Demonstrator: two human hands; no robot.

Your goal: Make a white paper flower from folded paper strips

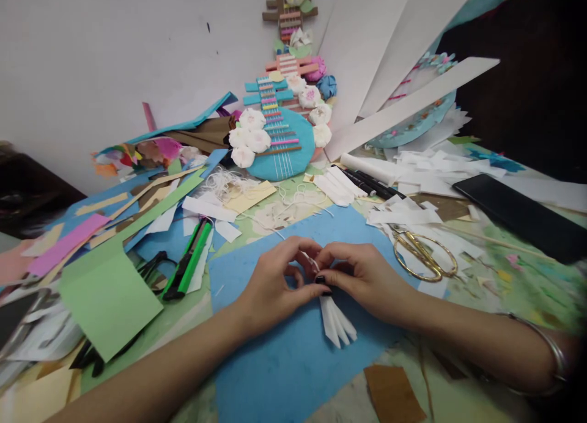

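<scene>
Fringed white paper [336, 325]: above the middle of the blue sheet [275, 374], slit ends fanned out.
Left hand [279, 279]: over the sheet, thumb and fingers pinching the paper's gathered top.
Right hand [367, 276]: over the sheet, pinching the same top, white string [312, 261] beside its fingertips.
Gold scissors [419, 252]: at the sheet's right edge.

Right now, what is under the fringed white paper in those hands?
A flat, paper-like blue sheet lies below the fringed white paper. What lies directly beneath it, the left hand and right hand is covered.
</scene>
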